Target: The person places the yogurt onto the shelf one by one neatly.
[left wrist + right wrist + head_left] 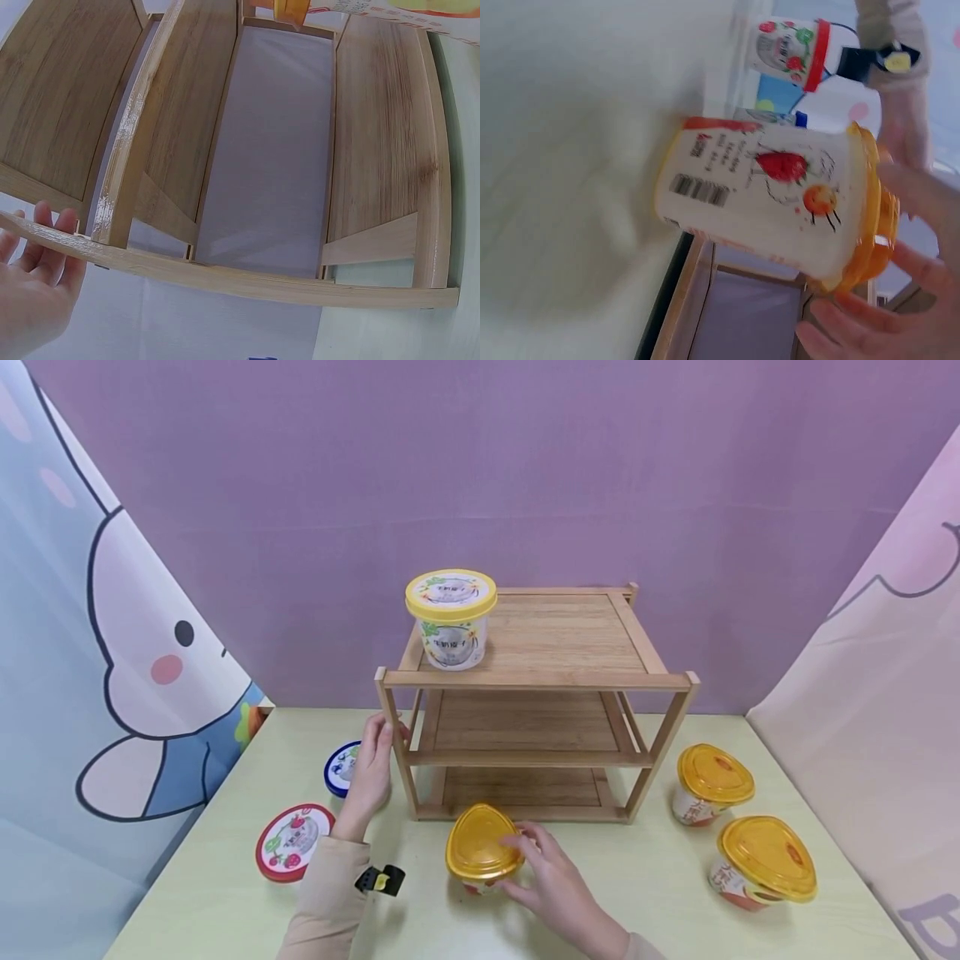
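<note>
left wrist view crops the orange-lidded cup [382, 9] at top.

Beige sleeves [322, 893] — black wrist strap [380, 881]

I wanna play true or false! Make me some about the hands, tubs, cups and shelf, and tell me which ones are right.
1. The yellow-lidded tub is on the top board of the shelf. True.
2. The left hand holds the yellow-lidded tub. False: it holds a post of the shelf.
3. The right hand touches the front cup. True.
4. The red-lidded tub is on the shelf's middle board. False: the red-lidded tub is on the table.
5. The side cups, right of the shelf, have orange lids. True.
</note>
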{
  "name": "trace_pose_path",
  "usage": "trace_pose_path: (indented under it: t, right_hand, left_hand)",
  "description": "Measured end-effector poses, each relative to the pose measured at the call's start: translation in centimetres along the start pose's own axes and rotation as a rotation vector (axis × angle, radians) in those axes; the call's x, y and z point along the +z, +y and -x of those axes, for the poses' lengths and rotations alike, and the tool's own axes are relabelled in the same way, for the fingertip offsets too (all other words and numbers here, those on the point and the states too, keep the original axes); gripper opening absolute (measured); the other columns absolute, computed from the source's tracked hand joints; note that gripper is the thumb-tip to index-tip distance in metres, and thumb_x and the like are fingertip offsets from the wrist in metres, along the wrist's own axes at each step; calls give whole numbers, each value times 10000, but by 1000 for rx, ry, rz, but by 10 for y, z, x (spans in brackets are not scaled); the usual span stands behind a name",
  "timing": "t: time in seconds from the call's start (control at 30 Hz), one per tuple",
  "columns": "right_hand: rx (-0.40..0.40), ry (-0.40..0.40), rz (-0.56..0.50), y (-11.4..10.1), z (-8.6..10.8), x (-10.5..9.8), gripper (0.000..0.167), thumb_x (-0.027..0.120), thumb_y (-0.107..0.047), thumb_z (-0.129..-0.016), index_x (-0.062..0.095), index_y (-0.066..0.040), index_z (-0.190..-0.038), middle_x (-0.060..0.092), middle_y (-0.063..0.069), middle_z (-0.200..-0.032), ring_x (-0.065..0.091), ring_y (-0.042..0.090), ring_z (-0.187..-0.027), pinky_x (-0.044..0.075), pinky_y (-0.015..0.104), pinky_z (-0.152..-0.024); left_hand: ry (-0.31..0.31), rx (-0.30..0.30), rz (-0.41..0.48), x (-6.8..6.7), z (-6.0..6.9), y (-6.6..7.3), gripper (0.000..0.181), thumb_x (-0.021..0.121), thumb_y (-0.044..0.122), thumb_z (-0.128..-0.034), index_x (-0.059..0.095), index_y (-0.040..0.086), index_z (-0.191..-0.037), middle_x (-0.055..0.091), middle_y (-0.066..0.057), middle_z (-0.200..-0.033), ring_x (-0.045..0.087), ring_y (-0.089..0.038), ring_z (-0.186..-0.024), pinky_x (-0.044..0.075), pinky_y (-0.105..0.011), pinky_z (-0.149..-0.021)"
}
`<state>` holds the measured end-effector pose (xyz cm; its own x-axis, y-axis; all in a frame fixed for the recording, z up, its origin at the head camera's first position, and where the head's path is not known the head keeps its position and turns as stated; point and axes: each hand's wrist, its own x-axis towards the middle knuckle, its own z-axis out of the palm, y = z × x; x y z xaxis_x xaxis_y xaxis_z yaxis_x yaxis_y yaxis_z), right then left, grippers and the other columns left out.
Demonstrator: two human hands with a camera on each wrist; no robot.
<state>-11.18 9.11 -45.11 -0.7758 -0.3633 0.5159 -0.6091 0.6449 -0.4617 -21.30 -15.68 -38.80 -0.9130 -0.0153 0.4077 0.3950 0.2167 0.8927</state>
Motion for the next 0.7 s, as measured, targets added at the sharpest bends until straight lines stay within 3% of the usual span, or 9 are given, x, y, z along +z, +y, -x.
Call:
trace_pose_path:
  t: [0.2,0.37,0.53,0.7]
  right_hand:
    - [65,-230,-189,10,-9,-10,574,755,-186,-671,503,-133,-1184,362,178,-1323,432,370,-1132,406,501,-846]
    - [83,-391,-278,20,-17,-14,578,723,-196,-720,483,-168,-1244,298,134,-1396,374,367,-1192,363,510,-895]
    - [103,-409,-296,23,-19,-13,550,715,-195,-727,505,-175,-1235,308,110,-1399,389,352,-1188,357,502,-903]
    - [106,-335,-275,19,-17,-9,498,721,-178,-715,545,-136,-1179,353,136,-1366,416,360,-1163,378,491,-885]
  left_hand:
    - [8,9,-6,1,0,1,315,261,202,-983,385,-40,-1142,498,-260,-964,479,-321,-972,356,-407,-863]
    - [3,14,-6,1,0,1,315,260,202,-984,387,-38,-1143,494,-272,-971,476,-349,-958,371,-388,-838]
    - [0,17,3,1,1,0,315,265,203,-983,389,-37,-1146,490,-291,-975,469,-392,-946,373,-387,-823]
    - [8,9,-13,0,1,0,319,264,220,-983,395,-26,-1140,502,-272,-965,488,-337,-951,377,-405,-827]
